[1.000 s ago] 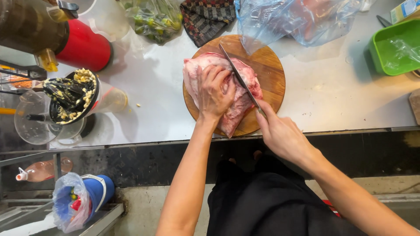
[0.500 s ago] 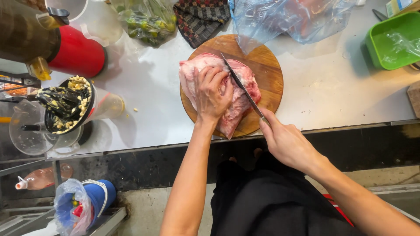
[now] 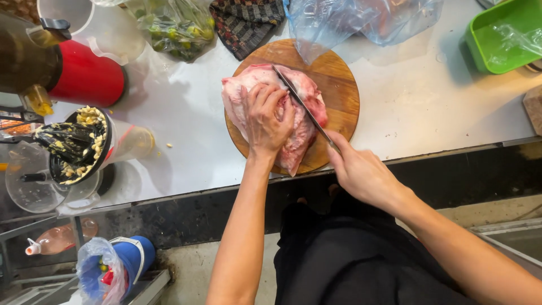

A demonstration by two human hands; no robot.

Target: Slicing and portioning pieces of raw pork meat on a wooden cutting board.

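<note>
The left hand (image 3: 265, 121) presses flat on the raw meat (image 3: 305, 133); the right hand (image 3: 361, 172) grips a knife (image 3: 302, 107). Fingers probably belong curled back from the blade, strokes long, on the round wooden board (image 3: 339, 73).

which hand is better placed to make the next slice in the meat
Right, likely: the right hand already grips the knife lying across the meat, while the left hand presses it flat.

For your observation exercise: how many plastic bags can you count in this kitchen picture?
3. A clear bag of green produce lies at the top of the counter, a bluish bag overlaps the round wooden board, and a small bag sits below the counter. Others may be out of frame.
</note>
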